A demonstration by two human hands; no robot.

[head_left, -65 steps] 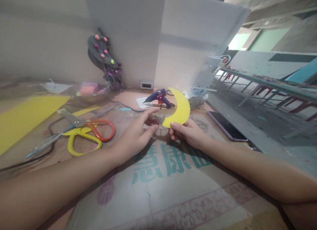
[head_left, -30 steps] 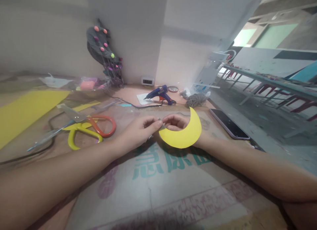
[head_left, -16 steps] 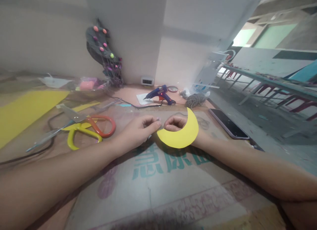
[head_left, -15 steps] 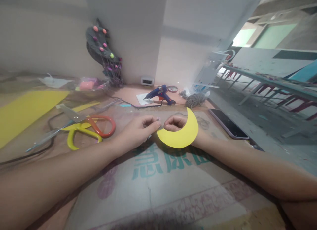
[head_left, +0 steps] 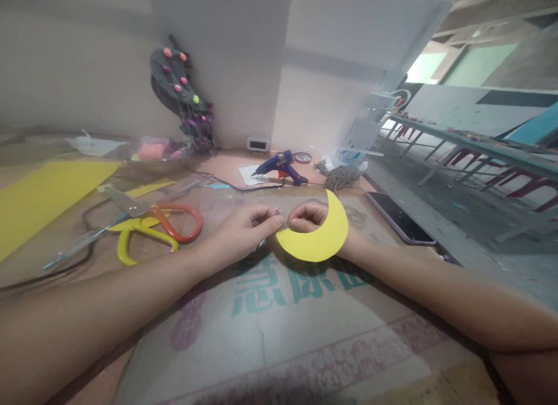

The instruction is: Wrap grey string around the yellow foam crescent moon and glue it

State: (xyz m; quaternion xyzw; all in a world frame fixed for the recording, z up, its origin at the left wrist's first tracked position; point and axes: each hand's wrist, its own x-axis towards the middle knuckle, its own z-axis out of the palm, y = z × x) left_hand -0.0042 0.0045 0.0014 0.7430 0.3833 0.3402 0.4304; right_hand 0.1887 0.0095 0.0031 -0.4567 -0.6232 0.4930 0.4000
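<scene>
A yellow paper crescent moon (head_left: 320, 245) is held above the printed cardboard, its left tip between the thumb and fingers of my left hand (head_left: 250, 228). My right hand (head_left: 307, 216) is closed, fingers curled, inside the crescent's curve and close to that tip. What its fingertips grip is too small to make out. The crescent covers part of my right hand and wrist. A thin grey strand of yarn (head_left: 358, 217) lies loosely beyond the right wrist.
Scissors with red and yellow handles (head_left: 176, 222) lie at left beside yellow sheet (head_left: 47, 199). Behind are a blue glue gun (head_left: 279, 165), a small digital clock (head_left: 258, 144) and a grey yarn bundle (head_left: 342, 177). A phone (head_left: 400, 218) lies near the right table edge. A grey crescent with pompoms (head_left: 168, 82) leans on the wall.
Both hands and the crescent keep almost the same pose. The whole view has shifted very slightly.
</scene>
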